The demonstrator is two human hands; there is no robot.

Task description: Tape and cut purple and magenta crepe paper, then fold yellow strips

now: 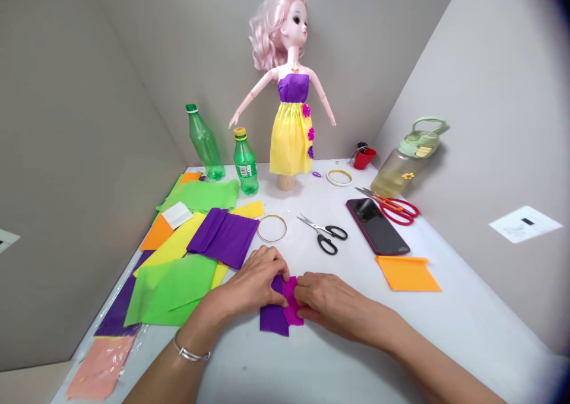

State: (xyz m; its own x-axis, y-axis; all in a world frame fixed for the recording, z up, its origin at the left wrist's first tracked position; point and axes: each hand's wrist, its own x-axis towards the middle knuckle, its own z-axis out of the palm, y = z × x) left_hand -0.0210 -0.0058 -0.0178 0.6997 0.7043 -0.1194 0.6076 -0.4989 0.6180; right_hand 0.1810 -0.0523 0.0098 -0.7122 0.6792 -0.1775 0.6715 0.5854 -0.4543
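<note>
- White table point(240, 368), hemmed in by plain grey walls point(133, 18) left, back and right; a printed paper point(525, 224) on the right one.
- Left side: loose heap of coloured sheets point(173, 288), green, yellow, orange, purple.
- Back: doll point(291, 137) upright, two green bottles point(244, 169) to its left.
- Right: phone point(378, 226), red scissors point(392, 204) just beyond it, flask point(401, 166) near the wall.
- Mid-table, beyond the hands: hoop point(272, 241) and black scissors point(319, 226).
- Purple piece point(274, 322) flat at near centre, magenta piece point(291, 294) overlapping its right side.
- Left hand point(258, 279): palm down, thumb and forefinger apart, tips on the pieces; bangle point(191, 355) at wrist.
- Right hand point(329, 300): knuckles up, fingers curled at the magenta's right edge; cannot tell whether pinched.
- Hands close, not touching; both forearms reach in from the near edge.
</note>
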